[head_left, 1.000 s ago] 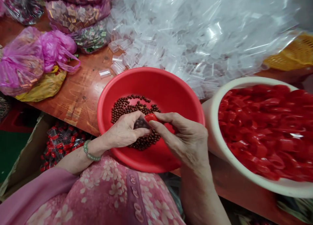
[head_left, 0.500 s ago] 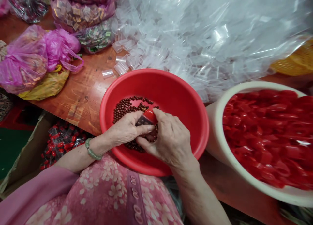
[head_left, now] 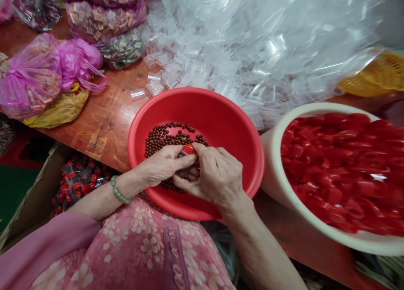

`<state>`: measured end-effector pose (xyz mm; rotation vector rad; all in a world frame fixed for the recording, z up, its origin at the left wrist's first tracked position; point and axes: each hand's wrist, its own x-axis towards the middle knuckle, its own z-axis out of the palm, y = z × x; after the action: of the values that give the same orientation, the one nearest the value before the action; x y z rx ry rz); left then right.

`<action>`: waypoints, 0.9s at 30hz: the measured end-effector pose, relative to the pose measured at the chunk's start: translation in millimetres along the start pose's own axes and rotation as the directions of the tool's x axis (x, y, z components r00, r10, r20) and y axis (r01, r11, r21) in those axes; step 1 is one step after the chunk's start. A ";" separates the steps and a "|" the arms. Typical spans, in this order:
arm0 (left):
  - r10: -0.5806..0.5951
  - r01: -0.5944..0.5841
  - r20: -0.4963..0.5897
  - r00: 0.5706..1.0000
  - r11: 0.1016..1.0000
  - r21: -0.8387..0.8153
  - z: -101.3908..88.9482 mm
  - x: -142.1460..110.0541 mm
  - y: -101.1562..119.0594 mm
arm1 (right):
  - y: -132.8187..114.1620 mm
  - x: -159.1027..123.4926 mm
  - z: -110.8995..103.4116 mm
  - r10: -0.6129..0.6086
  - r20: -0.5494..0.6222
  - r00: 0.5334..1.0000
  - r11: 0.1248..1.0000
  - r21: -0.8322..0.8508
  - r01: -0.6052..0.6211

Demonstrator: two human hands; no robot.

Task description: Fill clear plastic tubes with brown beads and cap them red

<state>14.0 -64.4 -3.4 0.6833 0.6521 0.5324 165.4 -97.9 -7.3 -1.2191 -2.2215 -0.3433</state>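
Note:
My left hand (head_left: 162,164) is closed around a small clear plastic container with dark beads inside. A red cap (head_left: 188,149) sits at the container's upper end. My right hand (head_left: 216,174) is closed on the same container, its fingers at the cap and its thumb lower down. Fingers cover much of the container, so I cannot tell whether the cap is fully seated. Both hands are over a red basin (head_left: 235,117), where brown round beads (head_left: 158,140) are spread on the bottom.
At the right, a white bucket (head_left: 277,155) holds red plastic caps (head_left: 334,172). Clear plastic containers (head_left: 202,67) heap behind the basin, near a yellow basket (head_left: 375,73). Pink bags (head_left: 34,77) lie left. Below, a cardboard box (head_left: 30,206) holds capped containers (head_left: 77,182).
My right hand has shifted from pinching the red cap at its side to wrapping over the container and cap. My left hand keeps hold, its thumb now nearer the cap.

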 end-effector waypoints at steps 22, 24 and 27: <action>-0.237 0.186 -0.354 0.905 0.967 -0.173 23.2 14.1 6.9 | -3.7 -3.2 5.2 0.037 0.042 0.998 0.978 0.202 -0.045; -0.243 0.196 -0.343 0.907 0.966 -0.168 21.9 14.9 8.5 | -0.8 -3.6 4.9 0.034 0.060 0.998 0.975 0.219 -0.046; -0.254 0.222 -0.242 0.936 0.963 -0.154 12.6 13.4 16.7 | 10.7 -5.1 2.0 0.088 0.055 0.995 0.963 0.250 -0.099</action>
<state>28.0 -50.0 11.1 0.4109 0.9274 0.4356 175.8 -94.6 -12.5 -1.1952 -2.1566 0.0055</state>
